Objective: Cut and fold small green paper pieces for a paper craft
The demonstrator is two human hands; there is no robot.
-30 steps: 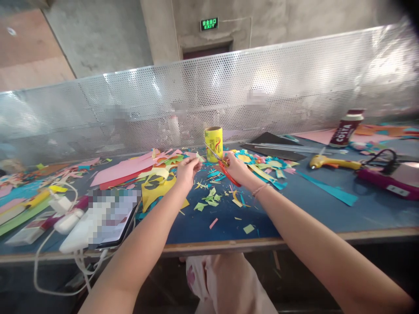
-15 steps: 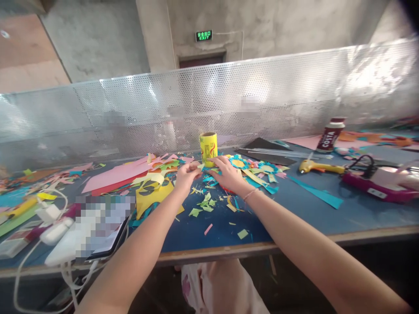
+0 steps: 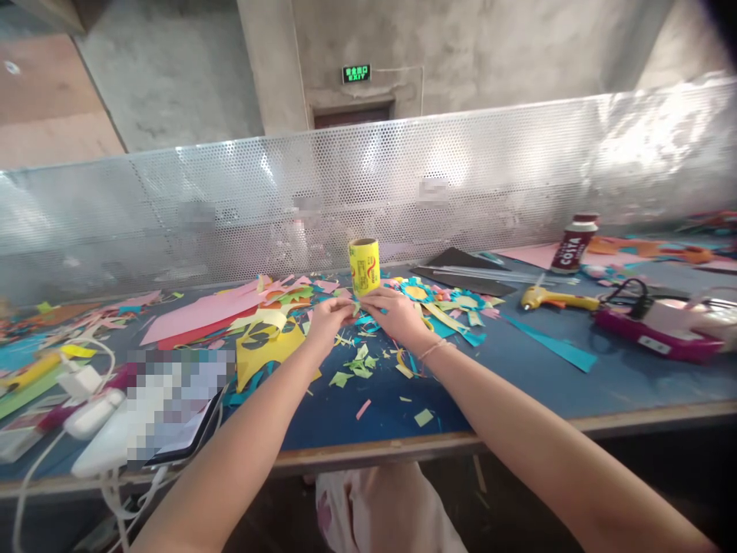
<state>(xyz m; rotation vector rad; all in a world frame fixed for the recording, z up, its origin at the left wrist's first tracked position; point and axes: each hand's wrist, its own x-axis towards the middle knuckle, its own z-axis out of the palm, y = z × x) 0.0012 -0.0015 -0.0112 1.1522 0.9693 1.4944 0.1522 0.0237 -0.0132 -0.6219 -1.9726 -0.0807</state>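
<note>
Both hands meet over the middle of the table. My left hand [image 3: 330, 319] is closed in a pinch on a small light-green paper piece [image 3: 356, 309]. The fingertips of my right hand [image 3: 396, 313] close on the same piece from the other side; its shape is mostly hidden. Just behind the fingers a yellow tape roll [image 3: 365, 265] stands upright. Green paper scraps [image 3: 361, 364] lie below the hands. Left of them is a yellow paper sheet [image 3: 268, 349] with cut-out holes. Blue-and-yellow paper flowers [image 3: 415, 290] sit behind my right hand.
A yellow glue gun [image 3: 558, 298], a purple power strip [image 3: 656, 338] and a dark red bottle [image 3: 574, 244] stand to the right. Pink paper sheets [image 3: 201, 313] lie left. Nearer, a tablet [image 3: 199, 430] and white cables are at the edge. A perforated metal panel [image 3: 230, 207] closes the back.
My fingertips have come together on the small green paper piece. My right hand has drawn a little lower and away from the tape roll's base. The view has shifted slightly.
</note>
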